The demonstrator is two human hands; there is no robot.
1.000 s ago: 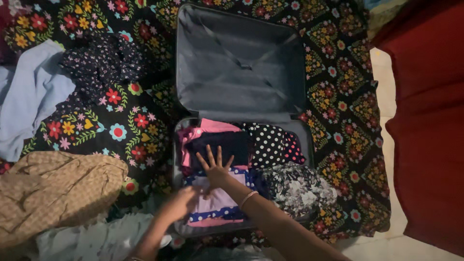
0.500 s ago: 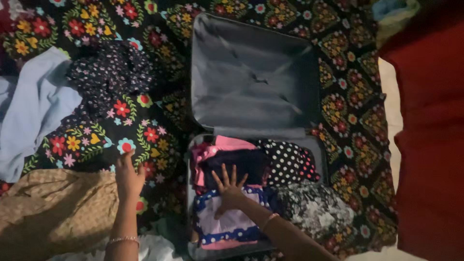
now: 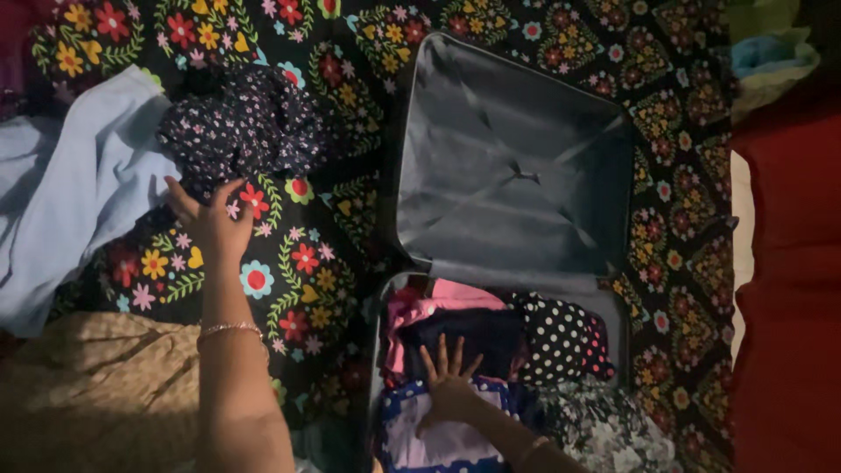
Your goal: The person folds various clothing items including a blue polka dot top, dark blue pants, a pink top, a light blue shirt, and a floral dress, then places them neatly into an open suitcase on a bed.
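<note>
Dark flowered clothing (image 3: 250,131) is seen bunched up on the flowered bedspread (image 3: 289,263), to the left of the open suitcase (image 3: 512,166) and just beside a pale blue garment (image 3: 70,184). Its lower edge is touched by the left hand (image 3: 210,223), whose fingers are spread and slightly curled against the cloth; whether any fabric is pinched cannot be told. A thin bracelet (image 3: 229,329) is worn on that wrist. The right hand (image 3: 451,390) is laid flat inside the lower half of the suitcase, fingers fanned wide, pressed on a folded white and blue dotted piece (image 3: 429,434) and a dark folded piece (image 3: 464,337) above it. Beside these, a pink garment (image 3: 438,298), a black polka-dot garment (image 3: 556,333) and a grey flowered one (image 3: 604,429) are packed. The grey lid of the suitcase is lying open above them. A tan patterned cloth (image 3: 96,394) is spread at the lower left, and red fabric (image 3: 788,289) is seen along the right edge.
</note>
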